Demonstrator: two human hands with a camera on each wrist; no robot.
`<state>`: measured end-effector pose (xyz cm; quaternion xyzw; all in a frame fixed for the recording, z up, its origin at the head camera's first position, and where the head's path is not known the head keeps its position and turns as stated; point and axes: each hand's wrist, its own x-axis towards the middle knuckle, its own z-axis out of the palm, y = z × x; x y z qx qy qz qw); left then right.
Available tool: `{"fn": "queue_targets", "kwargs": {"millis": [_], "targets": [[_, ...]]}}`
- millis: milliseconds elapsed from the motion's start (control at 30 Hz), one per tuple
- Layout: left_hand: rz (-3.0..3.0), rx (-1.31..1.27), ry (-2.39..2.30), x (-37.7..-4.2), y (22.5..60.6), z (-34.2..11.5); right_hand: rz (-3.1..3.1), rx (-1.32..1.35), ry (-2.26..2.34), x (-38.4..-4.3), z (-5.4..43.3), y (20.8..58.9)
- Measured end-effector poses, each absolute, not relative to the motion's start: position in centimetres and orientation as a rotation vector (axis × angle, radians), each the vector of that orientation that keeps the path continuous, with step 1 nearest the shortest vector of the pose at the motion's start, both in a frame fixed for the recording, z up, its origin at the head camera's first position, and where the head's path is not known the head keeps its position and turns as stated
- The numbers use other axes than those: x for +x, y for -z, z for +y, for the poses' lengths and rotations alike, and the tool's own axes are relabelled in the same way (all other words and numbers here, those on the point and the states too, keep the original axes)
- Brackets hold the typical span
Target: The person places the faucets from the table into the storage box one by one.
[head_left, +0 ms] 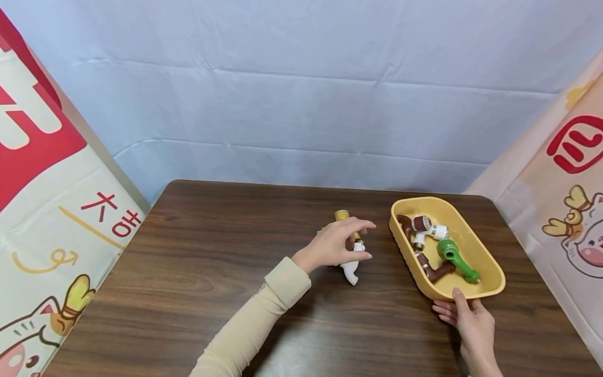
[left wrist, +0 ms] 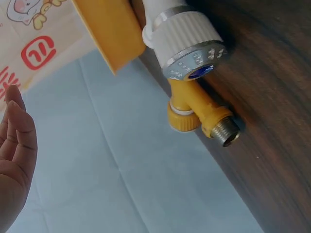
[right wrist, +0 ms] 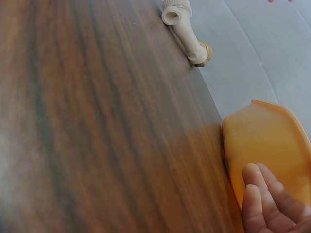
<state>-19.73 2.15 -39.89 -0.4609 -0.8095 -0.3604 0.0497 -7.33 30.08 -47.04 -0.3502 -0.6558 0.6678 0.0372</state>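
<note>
My left hand (head_left: 336, 243) hovers over a white tap (head_left: 350, 273) and a yellow tap (head_left: 341, 214), thumb and fingers spread with nothing between them. In the left wrist view, the white tap's ribbed knob (left wrist: 189, 39) is close by, and the yellow tap (left wrist: 194, 107) with its threaded metal end lies beyond it. At the right, my right hand (head_left: 475, 327) grips the near end of a yellow plastic tub (head_left: 409, 256), thumb at the rim and fingers underneath. Its fingers (right wrist: 265, 189) lie against the tub's outer wall in the right wrist view.
Inside the tub lie a green tap (head_left: 457, 259), brown taps (head_left: 435, 269) and a white one (head_left: 439, 232). The dark wooden table (head_left: 198, 262) ends at a pale cloth backdrop (head_left: 282, 104), with printed banners (head_left: 579, 220) at both sides.
</note>
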Motion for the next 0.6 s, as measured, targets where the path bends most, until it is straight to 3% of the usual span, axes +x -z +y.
{"fn": "queue_targets", "kwargs": {"millis": [600], "targets": [[-2.679,-1.317,1.201,-20.5,41.9,0.2,-2.019,-1.047,-2.045,-7.3,30.2,47.2]]}}
